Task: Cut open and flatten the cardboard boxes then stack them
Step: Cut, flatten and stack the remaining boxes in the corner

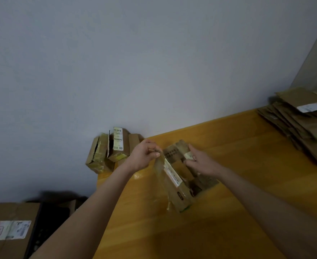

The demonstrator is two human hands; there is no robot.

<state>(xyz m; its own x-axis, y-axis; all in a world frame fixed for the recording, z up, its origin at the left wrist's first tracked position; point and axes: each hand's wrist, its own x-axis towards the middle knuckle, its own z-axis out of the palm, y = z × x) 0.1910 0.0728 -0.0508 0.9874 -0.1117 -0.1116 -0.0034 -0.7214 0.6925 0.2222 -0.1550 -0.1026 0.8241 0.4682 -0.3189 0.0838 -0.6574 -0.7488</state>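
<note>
A small brown cardboard box (182, 186) with a white label strip lies on the yellow wooden table (237, 212), its flaps partly spread. My left hand (144, 156) pinches a strip of clear packing tape (160, 176) that stretches from the box up to my fingers. My right hand (200, 161) presses on the far end of the box and holds it down. At the table's far right corner sits a stack of flattened cardboard boxes (303, 124).
Several taped boxes (111, 150) stand piled against the grey wall past the table's left corner. A larger brown box (10, 228) with a shipping label sits low at the left, beside something dark. The table's left edge runs diagonally under my left forearm.
</note>
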